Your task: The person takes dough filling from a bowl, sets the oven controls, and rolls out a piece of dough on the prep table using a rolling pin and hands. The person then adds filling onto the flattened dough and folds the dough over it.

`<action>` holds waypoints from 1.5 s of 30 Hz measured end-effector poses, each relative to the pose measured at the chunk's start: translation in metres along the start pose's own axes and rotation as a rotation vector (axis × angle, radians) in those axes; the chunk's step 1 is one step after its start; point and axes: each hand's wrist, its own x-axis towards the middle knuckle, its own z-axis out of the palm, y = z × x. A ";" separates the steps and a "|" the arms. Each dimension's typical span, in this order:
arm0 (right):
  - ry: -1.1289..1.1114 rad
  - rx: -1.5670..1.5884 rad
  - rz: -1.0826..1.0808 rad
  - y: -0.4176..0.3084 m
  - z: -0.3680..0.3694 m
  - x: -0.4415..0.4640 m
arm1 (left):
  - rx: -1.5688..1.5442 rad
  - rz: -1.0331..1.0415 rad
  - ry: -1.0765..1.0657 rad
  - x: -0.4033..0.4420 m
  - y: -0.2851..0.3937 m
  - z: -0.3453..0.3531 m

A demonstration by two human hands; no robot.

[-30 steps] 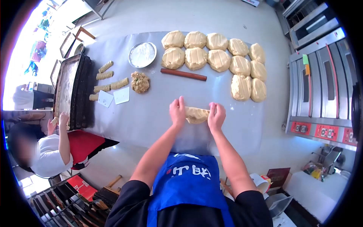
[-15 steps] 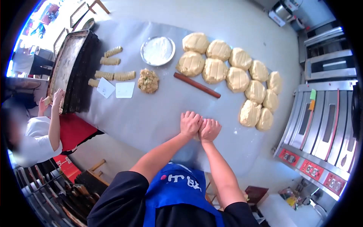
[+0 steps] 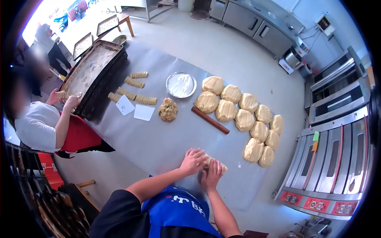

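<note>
A short pale dough roll [image 3: 224,167] lies on the metal table close to my apron, largely covered by my hands. My left hand [image 3: 193,162] presses on its left end, fingers bent over the dough. Around its middle my right hand [image 3: 212,173] is closed, with the fingers on top; a bit of dough shows past them on the right. Beyond the hands lies a brown rolling pin [image 3: 210,120]. Farther left sits a crumbly lump of filling [image 3: 168,110], near a metal bowl of white flour [image 3: 181,85].
Several scored dough blocks [image 3: 226,110] stand in rows at the right. Two white scrapers [image 3: 143,112] lie near sliced dough rolls [image 3: 146,99]. At left, a co-worker [image 3: 39,123] handles pieces over stacked baking trays [image 3: 89,65]. Ovens [image 3: 329,158] line the right side.
My hands were side by side, fists pressed together over the dough; now they have opened out along it and more of the roll shows. The camera view has tilted up, showing more room.
</note>
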 end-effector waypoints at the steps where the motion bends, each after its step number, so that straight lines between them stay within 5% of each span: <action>1: -0.088 0.083 0.009 0.004 -0.008 -0.002 | 0.001 0.003 0.000 0.016 -0.005 -0.006; 2: -0.173 0.165 0.017 0.009 -0.013 0.000 | -0.159 -0.337 -0.229 0.045 -0.015 -0.013; 3: -0.164 0.164 0.016 0.019 -0.010 0.008 | -0.154 -0.411 -0.142 0.057 -0.018 -0.008; 5: -0.142 0.350 0.740 0.038 0.004 0.020 | -0.155 -0.483 -0.051 0.067 -0.010 0.006; 6: 0.123 0.253 0.607 0.036 0.015 0.035 | 0.085 -0.355 -0.064 0.064 0.000 0.015; 7: 0.123 0.254 0.598 0.036 0.028 0.033 | 0.321 -0.226 -0.069 0.064 0.012 0.019; 8: 0.025 0.089 0.529 0.032 0.041 0.027 | 0.262 -0.284 -0.243 0.059 0.024 0.022; 12: 0.077 0.032 0.457 0.002 0.057 -0.012 | 0.214 -0.180 0.101 0.007 0.036 0.034; 17: 0.192 -0.022 0.376 0.010 0.063 0.004 | 0.249 -0.016 0.234 0.018 0.025 0.036; 28: -0.114 -0.085 0.305 0.050 0.078 0.033 | 0.220 -0.111 -0.126 0.058 0.004 0.049; 32: -0.010 0.089 0.278 0.036 0.058 0.008 | 0.214 -0.086 -0.125 0.033 0.015 0.028; 37: 0.065 0.106 0.035 -0.006 -0.010 -0.045 | 0.260 0.389 0.019 -0.041 0.014 -0.013; 39: -0.029 0.116 0.015 0.010 -0.019 -0.059 | 0.125 0.380 -0.033 -0.048 0.008 -0.021; 41: 0.001 0.323 0.308 0.017 -0.023 -0.066 | -0.154 0.007 -0.073 -0.047 -0.002 -0.019; 42: 0.248 0.328 0.430 0.002 -0.025 -0.045 | -0.119 -0.187 0.145 -0.039 0.003 -0.011; 43: 0.247 0.328 0.434 0.005 -0.019 -0.046 | -0.119 -0.186 0.141 -0.037 0.000 0.005; 45: -0.065 0.726 0.719 0.021 0.006 -0.035 | -0.248 -0.208 0.164 -0.031 -0.006 0.042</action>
